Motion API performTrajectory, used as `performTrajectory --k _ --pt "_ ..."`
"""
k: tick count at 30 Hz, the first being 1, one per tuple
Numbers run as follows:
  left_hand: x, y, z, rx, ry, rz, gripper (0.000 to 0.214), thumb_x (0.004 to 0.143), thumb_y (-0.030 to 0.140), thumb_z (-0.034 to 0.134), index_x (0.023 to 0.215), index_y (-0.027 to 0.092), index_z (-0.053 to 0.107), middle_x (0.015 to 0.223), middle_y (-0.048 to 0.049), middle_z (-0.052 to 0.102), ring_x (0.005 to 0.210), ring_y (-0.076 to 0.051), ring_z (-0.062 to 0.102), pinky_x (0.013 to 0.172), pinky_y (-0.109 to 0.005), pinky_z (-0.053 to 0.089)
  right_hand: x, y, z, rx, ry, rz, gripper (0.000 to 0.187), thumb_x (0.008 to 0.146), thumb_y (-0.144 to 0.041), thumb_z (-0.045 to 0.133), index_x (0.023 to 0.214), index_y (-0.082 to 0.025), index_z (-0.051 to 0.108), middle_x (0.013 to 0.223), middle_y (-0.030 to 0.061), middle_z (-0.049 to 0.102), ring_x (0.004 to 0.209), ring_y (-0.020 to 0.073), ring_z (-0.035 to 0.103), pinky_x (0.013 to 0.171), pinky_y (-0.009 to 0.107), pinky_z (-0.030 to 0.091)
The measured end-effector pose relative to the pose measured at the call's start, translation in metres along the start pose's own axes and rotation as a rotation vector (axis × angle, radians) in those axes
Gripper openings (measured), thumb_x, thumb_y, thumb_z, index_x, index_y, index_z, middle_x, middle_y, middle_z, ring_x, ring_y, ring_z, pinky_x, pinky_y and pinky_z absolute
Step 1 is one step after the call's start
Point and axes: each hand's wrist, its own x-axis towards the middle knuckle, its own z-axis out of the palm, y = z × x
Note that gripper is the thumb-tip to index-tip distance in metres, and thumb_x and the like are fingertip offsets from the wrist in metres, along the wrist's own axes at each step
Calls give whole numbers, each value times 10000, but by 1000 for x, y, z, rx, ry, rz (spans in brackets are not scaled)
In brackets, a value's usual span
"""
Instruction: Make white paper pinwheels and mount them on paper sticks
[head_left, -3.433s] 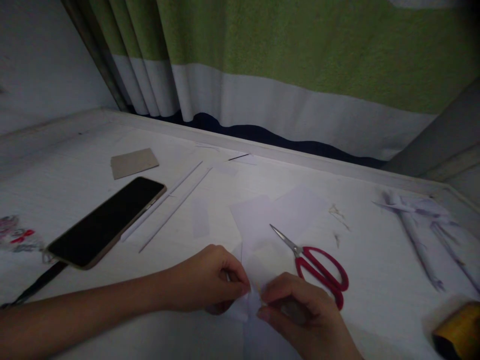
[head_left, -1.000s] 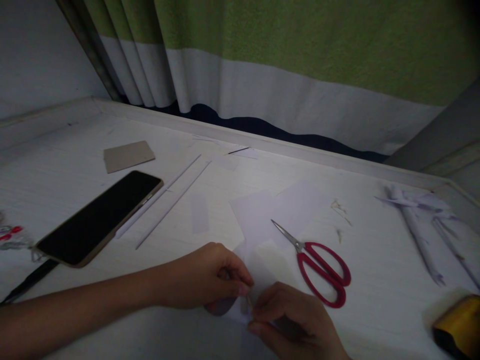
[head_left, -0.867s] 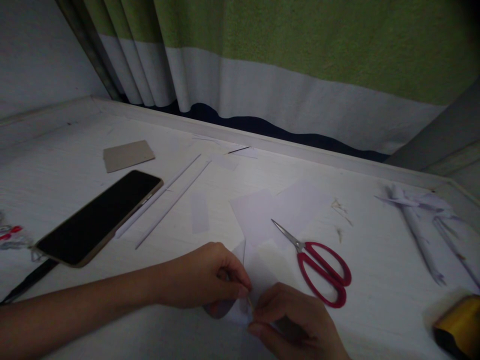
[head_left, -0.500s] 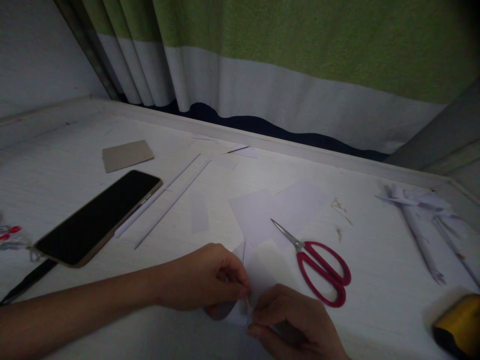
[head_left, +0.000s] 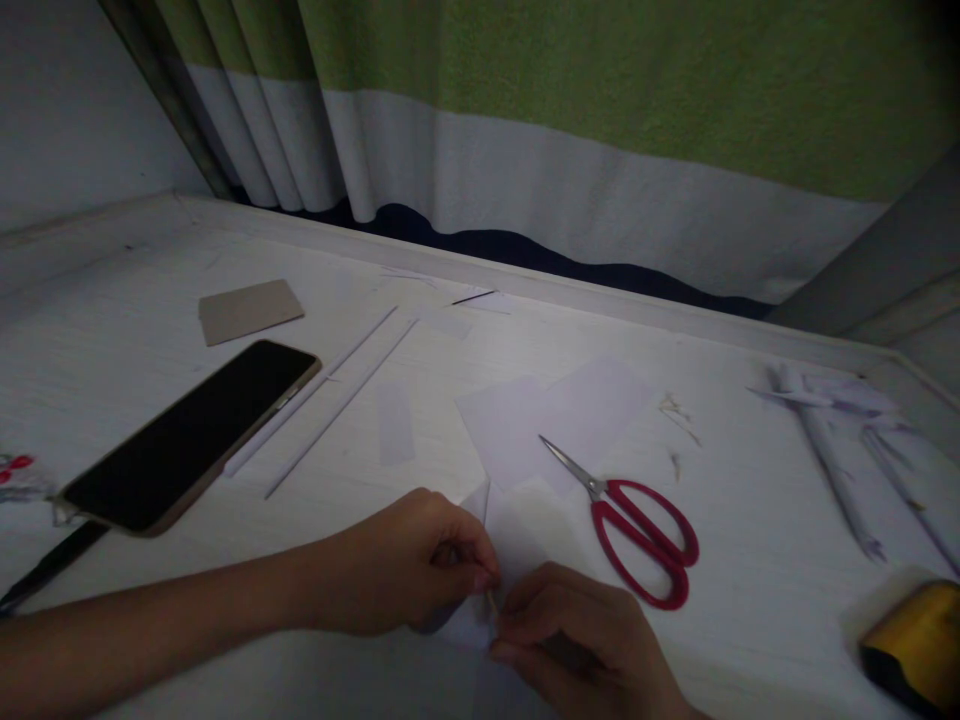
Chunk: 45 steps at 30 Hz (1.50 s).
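My left hand [head_left: 409,570] and my right hand [head_left: 581,640] meet at the near edge of the white table [head_left: 750,560], both with fingers pinched closed on a small piece of white paper [head_left: 517,530]. A thin pale stick [head_left: 493,603] shows between the fingertips of both hands. The paper's corner stands up between my hands, and its lower part is hidden under them. Red-handled scissors [head_left: 637,535] lie shut just right of my hands, blades pointing up-left onto two loose white sheets [head_left: 555,415].
A black phone [head_left: 187,435] lies at the left, with a grey card [head_left: 247,310] behind it. Two thin rolled paper sticks [head_left: 337,400] lie beside the phone. Rolled paper pieces [head_left: 840,440] lie at the far right, a yellow object [head_left: 915,645] at the lower right. A curtain hangs behind the table.
My hands have stayed in the same spot, fingers shifting slightly on the paper. The view has drifted a little; nothing else on the table has moved.
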Motion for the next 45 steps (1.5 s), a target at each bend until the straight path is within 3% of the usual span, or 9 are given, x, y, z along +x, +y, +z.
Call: performTrajectory --k 11,16,19,25,33,40,45 --pt "0 -3 3 11 19 17 167 735 178 444 659 134 585 429 67 402 394 -52 360 362 -143 240 -1 2 2 35 23 98 102 682 -77 613 688 -168 659 650 53 668 601 137 627 530 202 506" --pt "0 -3 3 -16 10 15 170 745 203 455 700 132 602 450 60 417 412 -53 364 373 -141 249 0 1 2 4 40 96 22 676 -148 642 682 -167 651 627 59 670 574 144 631 516 217 512" --pt "-1 1 0 4 -5 8 177 751 223 468 733 129 617 471 52 430 438 -59 384 387 -141 269 1 0 2 1 53 60 77 666 -175 659 741 -181 643 647 54 674 578 143 634 514 217 515" --pt "-3 6 -5 62 -27 40 189 774 211 451 740 143 624 466 55 425 423 -53 371 381 -140 254 2 -2 -1 7 24 0 180 663 -109 647 830 -174 638 705 77 680 614 163 638 534 237 534" --pt "-6 4 -7 21 -113 5 303 821 324 383 743 137 608 463 54 396 395 -56 335 360 -153 248 0 -2 0 24 63 23 123 665 -100 645 768 -168 643 663 65 678 600 156 636 534 231 528" --pt "-15 15 -8 145 -94 69 259 630 390 648 802 196 652 508 77 411 450 -47 316 374 -144 202 -1 -3 -2 6 97 75 59 646 -177 683 666 -152 634 566 55 638 511 143 610 468 214 499" --pt "-15 15 -1 191 -77 66 254 645 396 630 776 180 650 518 76 439 475 -52 360 409 -140 241 1 -3 -3 6 54 14 16 694 -168 640 688 -154 642 583 68 653 545 144 614 487 218 507"
